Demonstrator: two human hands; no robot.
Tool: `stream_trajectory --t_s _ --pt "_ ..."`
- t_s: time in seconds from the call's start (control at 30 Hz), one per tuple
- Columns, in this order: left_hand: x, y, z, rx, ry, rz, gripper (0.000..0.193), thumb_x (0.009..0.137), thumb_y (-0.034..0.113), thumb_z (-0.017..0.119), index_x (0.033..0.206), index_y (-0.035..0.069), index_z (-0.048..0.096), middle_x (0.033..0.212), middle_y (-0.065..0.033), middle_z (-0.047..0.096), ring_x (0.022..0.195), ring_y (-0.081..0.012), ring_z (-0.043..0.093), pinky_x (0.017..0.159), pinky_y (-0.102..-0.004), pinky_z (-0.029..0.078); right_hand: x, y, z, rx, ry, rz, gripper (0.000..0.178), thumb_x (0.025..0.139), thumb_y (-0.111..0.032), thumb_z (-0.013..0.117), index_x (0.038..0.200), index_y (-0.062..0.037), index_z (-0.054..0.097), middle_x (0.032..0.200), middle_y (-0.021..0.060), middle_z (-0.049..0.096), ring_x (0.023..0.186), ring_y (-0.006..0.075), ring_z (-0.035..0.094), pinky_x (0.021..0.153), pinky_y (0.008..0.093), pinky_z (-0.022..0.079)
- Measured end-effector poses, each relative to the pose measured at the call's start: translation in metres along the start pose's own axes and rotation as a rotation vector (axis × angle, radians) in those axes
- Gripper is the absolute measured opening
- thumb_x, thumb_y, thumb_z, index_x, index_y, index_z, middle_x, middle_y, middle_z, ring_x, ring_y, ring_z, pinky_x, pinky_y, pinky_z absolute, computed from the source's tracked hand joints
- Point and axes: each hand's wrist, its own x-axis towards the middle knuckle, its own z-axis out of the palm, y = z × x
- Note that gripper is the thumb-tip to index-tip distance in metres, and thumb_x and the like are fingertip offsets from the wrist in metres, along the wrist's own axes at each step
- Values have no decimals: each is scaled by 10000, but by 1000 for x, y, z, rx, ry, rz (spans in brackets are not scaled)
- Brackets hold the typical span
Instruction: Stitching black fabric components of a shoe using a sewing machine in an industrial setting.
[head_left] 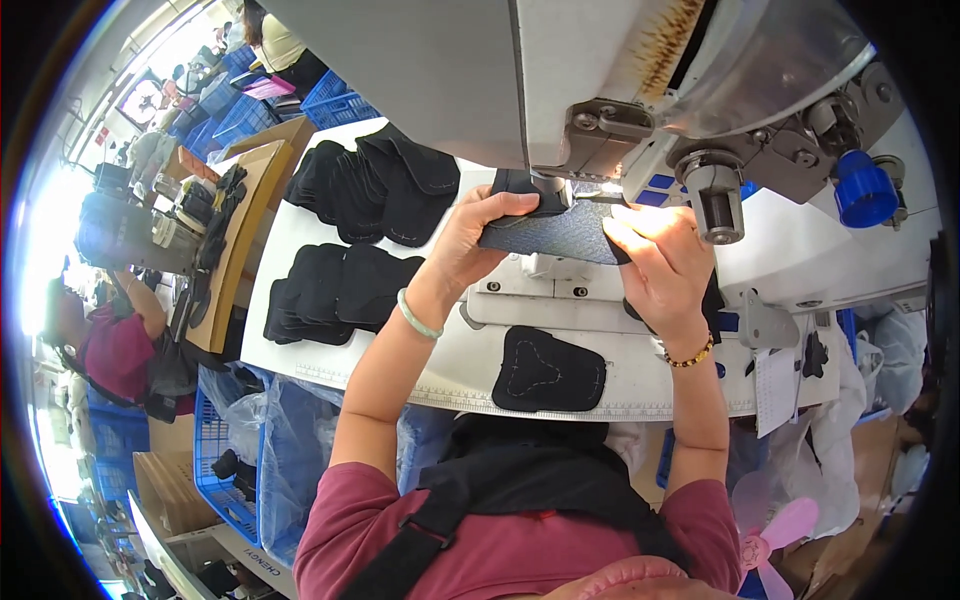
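Dark piece (560, 232): between hands, at sewing machine (610, 135). Left hand (468, 235): clamped on left end, fingertips hidden beneath. Right hand (672, 262): fingers against right end, grip indeterminable, glare obscuring fingertips.

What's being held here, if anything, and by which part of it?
A dark, flat piece: the left hand grips it at its left end, the right hand at its right end.

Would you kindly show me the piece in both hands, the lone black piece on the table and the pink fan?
Held piece (555, 232), head view: its grey face.
Lone black piece (547, 369), head view: its upper face.
Pink fan (755, 552), head view: its hub.
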Motion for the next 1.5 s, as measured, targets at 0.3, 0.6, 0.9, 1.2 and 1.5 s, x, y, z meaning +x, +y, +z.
stream_trajectory --t_s 0.3,0.6,0.9,1.2,1.5 --pt "-27 -34 25 74 49 385 149 858 89 632 957 -19 659 856 -43 660 734 -94 626 677 -241 519 -19 21 12 112 -44 210 211 633 -6 708 822 -23 617 932 122 604 906 308 562 827 403 443" --pt "-33 -34 29 -41 43 347 128 885 126 615 897 9 666 855 -17 659 754 -82 615 720 -244 495 -17 15 4 59 -24 280 254 664 19 693 905 1 615 1041 121 619 948 291 577 839 382 447" --pt "-31 -24 32 7 184 461 197 919 84 552 1085 -11 597 1044 -43 631 951 -115 600 867 -260 457 -20 23 -38 181 -44 734 121 826 -41 639 916 -16 562 878 109 587 772 221 600 706 307 483" --pt "-31 -10 -14 -22 344 463 118 839 -8 659 910 26 571 803 -36 613 744 -105 604 697 -209 491 -109 -10 -41 129 -554 643 147 819 -64 616 888 57 567 973 162 588 952 326 559 838 380 452" --pt "-122 -20 -90 1943 915 717 548 764 108 691 1280 50 517 1124 -154 550 1093 -320 503 986 -417 377 -108 -55 -33 49 -304 378 185 754 -42 676 919 4 605 1049 97 631 898 274 612 772 373 497"
